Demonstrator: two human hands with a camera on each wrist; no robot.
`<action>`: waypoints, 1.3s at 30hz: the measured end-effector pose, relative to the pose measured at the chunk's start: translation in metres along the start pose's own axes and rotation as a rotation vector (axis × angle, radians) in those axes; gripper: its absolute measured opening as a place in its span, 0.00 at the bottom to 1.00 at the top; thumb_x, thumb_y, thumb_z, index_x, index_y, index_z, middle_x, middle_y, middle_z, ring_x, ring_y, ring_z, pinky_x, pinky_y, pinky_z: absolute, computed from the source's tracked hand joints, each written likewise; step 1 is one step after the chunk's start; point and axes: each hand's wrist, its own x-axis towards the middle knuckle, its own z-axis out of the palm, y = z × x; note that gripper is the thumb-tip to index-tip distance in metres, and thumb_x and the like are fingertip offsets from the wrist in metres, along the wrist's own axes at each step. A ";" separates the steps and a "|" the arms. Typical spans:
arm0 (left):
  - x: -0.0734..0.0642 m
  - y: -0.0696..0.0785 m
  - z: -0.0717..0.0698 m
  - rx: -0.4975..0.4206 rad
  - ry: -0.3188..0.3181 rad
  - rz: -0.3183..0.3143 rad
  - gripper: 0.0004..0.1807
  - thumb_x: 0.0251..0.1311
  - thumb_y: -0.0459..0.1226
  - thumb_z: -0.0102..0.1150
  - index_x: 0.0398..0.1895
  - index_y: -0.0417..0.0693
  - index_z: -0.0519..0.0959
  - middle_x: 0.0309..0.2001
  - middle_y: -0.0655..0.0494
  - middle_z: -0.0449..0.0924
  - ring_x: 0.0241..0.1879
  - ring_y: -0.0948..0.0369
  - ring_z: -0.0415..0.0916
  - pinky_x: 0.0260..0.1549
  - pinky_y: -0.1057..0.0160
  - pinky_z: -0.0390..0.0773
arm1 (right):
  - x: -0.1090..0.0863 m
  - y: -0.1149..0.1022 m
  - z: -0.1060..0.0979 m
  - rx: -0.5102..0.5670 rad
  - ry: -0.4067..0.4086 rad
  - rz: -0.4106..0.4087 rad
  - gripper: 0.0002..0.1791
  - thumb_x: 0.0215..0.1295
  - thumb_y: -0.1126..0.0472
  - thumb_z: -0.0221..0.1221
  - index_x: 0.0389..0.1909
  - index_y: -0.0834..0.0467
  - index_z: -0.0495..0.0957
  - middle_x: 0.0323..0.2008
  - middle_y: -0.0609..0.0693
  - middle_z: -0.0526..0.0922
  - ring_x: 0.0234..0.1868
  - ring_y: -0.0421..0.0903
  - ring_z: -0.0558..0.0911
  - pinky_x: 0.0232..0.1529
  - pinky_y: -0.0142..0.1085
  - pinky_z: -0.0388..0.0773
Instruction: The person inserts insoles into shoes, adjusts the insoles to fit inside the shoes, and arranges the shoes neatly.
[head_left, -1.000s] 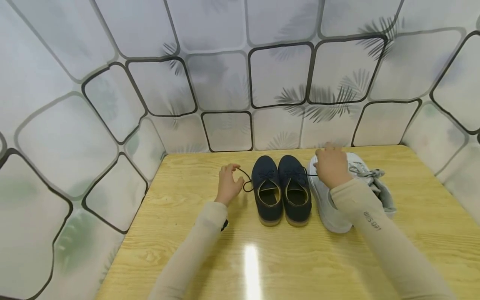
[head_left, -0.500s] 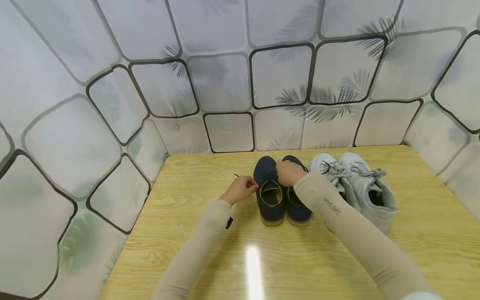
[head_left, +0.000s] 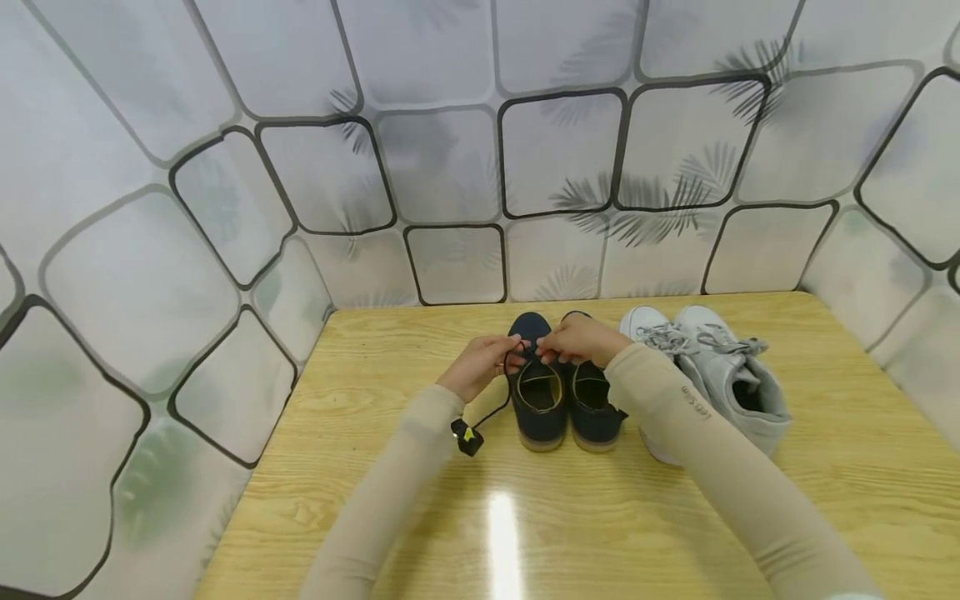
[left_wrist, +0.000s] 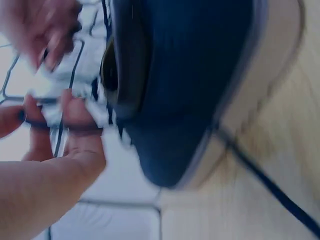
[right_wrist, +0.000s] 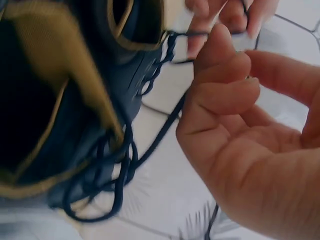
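Two navy low-cut lace-up shoes stand side by side, toes toward the wall: the left shoe [head_left: 542, 423] and the right shoe [head_left: 596, 427]. My left hand [head_left: 480, 365], over the left shoe's lacing, holds a dark shoelace [left_wrist: 85, 128] between thumb and fingers in the left wrist view. Close by, my right hand [head_left: 588, 340] reaches across the right shoe's front, hiding much of it. In the right wrist view its fingertips pinch a lace [right_wrist: 182, 61] running to the left shoe. Loose lace loops [right_wrist: 122, 175] hang over the right shoe. The fingertips partly hide the lace ends.
A pair of white lace-up sneakers [head_left: 753, 429] stands right of the navy shoes, partly behind my right sleeve. All rest on a wood-grain table [head_left: 375, 367]. A patterned wall covering [head_left: 450, 167] rises behind the back edge. A small black device [head_left: 468, 437] sits at my left wrist.
Both hands were spread outward, the right over the white sneakers with a lace drawn out. They have come together above the left navy shoe, uncovering the sneakers, and now hold its laces.
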 end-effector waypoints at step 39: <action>0.024 -0.008 0.018 -0.018 -0.013 -0.017 0.08 0.74 0.35 0.41 0.43 0.40 0.70 0.29 0.56 0.70 0.21 0.66 0.61 0.18 0.72 0.61 | 0.017 0.004 0.013 -0.343 0.325 -0.251 0.04 0.64 0.69 0.59 0.34 0.64 0.82 0.33 0.57 0.83 0.33 0.51 0.80 0.34 0.40 0.77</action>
